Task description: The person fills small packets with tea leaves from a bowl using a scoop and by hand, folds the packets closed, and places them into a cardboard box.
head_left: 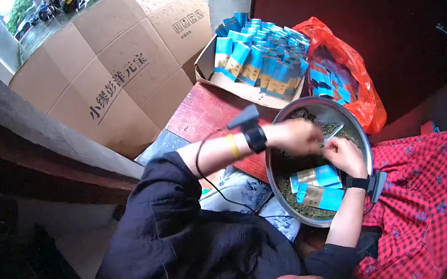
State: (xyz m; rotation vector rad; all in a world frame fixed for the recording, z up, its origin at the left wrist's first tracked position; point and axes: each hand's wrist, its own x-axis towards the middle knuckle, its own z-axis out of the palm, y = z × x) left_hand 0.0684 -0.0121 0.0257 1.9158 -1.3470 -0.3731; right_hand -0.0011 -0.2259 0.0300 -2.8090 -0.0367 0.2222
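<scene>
Both of my hands are close together above a round metal basin (275,175) holding dried green leaf bits (295,204). My left hand (298,136) reaches in from the left with curled fingers; it is blurred, and what it grips is hidden. Opposite it, my right hand (347,155) is closed in a pinch at a thin, pale-edged packet (334,132) seen nearly edge-on. Below the hands, a blue-and-gold packet (323,196) lies flat on the leaves, beside another blue packet (325,174). Each wrist wears a black strap with a small device.
An open carton (255,98) packed with upright blue packets (263,57) stands behind the basin. Right of it, a red plastic bag (366,76) holds more packets. A large cardboard sheet (131,89) leans at left. Red checked cloth (424,185) lies at right. A cable hangs from my left wrist.
</scene>
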